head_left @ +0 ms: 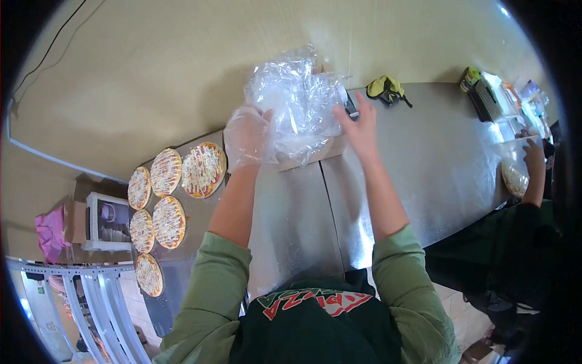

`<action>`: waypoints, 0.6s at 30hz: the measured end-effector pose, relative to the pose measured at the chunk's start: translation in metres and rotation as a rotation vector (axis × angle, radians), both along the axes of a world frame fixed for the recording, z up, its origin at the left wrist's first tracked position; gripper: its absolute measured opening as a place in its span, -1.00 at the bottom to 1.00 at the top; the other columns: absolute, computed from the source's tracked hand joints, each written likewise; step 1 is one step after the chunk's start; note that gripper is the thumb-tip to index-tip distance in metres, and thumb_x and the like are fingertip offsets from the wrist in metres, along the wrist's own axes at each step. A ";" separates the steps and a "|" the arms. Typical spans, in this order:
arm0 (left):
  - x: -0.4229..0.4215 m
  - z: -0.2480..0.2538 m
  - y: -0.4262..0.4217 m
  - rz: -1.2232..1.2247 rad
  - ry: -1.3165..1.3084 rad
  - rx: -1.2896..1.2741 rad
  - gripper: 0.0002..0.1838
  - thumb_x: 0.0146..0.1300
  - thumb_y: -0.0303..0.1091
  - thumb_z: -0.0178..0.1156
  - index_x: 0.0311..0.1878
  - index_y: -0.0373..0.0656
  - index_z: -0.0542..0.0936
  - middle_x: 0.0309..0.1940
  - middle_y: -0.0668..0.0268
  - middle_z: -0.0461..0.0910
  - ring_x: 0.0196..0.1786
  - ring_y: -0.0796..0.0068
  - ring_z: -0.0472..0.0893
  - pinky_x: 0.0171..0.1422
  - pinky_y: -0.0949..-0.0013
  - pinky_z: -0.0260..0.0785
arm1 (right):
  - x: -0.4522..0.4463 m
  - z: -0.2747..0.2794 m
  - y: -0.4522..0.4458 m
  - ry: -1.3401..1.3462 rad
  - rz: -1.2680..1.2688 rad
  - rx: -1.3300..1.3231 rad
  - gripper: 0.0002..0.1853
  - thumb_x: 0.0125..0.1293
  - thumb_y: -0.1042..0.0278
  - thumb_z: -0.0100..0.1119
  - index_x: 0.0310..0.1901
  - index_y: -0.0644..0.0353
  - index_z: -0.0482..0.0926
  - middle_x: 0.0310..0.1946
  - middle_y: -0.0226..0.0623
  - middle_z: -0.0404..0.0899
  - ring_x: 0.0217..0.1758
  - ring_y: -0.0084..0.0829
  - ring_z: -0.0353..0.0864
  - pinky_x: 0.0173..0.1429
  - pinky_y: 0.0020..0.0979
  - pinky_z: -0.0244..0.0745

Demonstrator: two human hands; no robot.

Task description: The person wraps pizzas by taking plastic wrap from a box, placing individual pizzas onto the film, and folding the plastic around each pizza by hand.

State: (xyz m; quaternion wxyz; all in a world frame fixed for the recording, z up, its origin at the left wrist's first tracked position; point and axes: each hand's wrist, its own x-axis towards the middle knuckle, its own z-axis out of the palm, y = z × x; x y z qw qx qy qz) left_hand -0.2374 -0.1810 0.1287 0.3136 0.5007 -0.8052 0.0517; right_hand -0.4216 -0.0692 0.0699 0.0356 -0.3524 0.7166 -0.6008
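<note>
A large crumpled heap of clear plastic bags (pixel 294 100) sits in a cardboard box (pixel 312 156) against the wall. On the heap's left side is my left hand (pixel 247 134), covered by a clear plastic glove. Its thumb points toward the bags, while the other fingers are too hidden to show their grip. My right hand (pixel 359 127) is bare and close to the heap's right edge, thumb and fingers apart, nothing in it. A dark object (pixel 351 106) shows behind that hand.
Several topped pizzas (pixel 168 222) lie on the counter at left. A yellow and black cloth-like item (pixel 385 88) rests by the wall. At far right, a co-worker's hand (pixel 535 159) is at a clear bag with food (pixel 514 176), near a dark basket (pixel 484 102).
</note>
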 end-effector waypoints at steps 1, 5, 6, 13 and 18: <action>0.005 -0.007 -0.005 -0.053 -0.040 0.022 -0.66 0.13 -0.08 0.21 -0.24 -0.19 0.53 -0.27 0.13 0.54 -0.21 0.12 0.55 -0.17 0.16 0.37 | 0.015 0.009 -0.010 0.221 -0.078 -0.024 -0.26 0.10 0.06 0.27 0.26 0.20 0.22 0.21 0.02 0.19 0.25 -0.10 0.22 0.27 -0.20 0.16; 0.030 0.024 0.009 -0.239 0.109 -0.126 -0.86 0.23 -0.30 0.09 -0.33 -0.16 0.52 -0.38 0.16 0.52 -0.29 0.07 0.52 -0.18 0.15 0.37 | 0.061 0.043 -0.016 0.562 0.138 0.049 -0.24 0.13 -0.03 0.19 0.33 0.00 0.13 0.31 -0.08 0.10 0.38 -0.11 0.05 0.38 -0.02 -0.07; 0.040 0.026 0.006 -0.252 0.214 -0.149 -0.85 0.24 -0.31 0.08 -0.33 -0.18 0.51 -0.40 0.17 0.53 -0.32 0.12 0.53 -0.22 0.18 0.38 | 0.065 0.039 -0.022 0.574 0.210 0.148 -0.25 0.14 -0.06 0.17 0.33 -0.04 0.13 0.33 -0.13 0.08 0.40 -0.14 0.01 0.39 0.02 -0.12; 0.083 0.042 0.032 -0.409 1.014 0.253 -0.79 0.34 -0.38 -0.04 -0.36 -0.30 0.47 -0.45 0.24 0.54 -0.44 0.48 0.54 -0.37 0.41 0.41 | 0.051 -0.006 -0.056 0.606 0.394 0.896 -0.47 0.33 -0.08 -0.22 0.28 -0.07 0.26 0.38 -0.42 0.06 0.47 -0.35 -0.09 0.39 0.23 -0.31; 0.099 0.070 0.060 -0.524 1.347 0.085 -0.81 0.34 -0.40 -0.08 -0.34 -0.30 0.42 -0.48 0.20 0.51 -0.45 0.44 0.55 -0.36 0.38 0.45 | 0.038 -0.013 -0.065 0.768 0.382 1.099 -0.57 0.34 0.11 -0.21 0.19 -0.01 0.38 0.37 -0.43 0.08 0.47 -0.39 -0.09 0.38 0.28 -0.33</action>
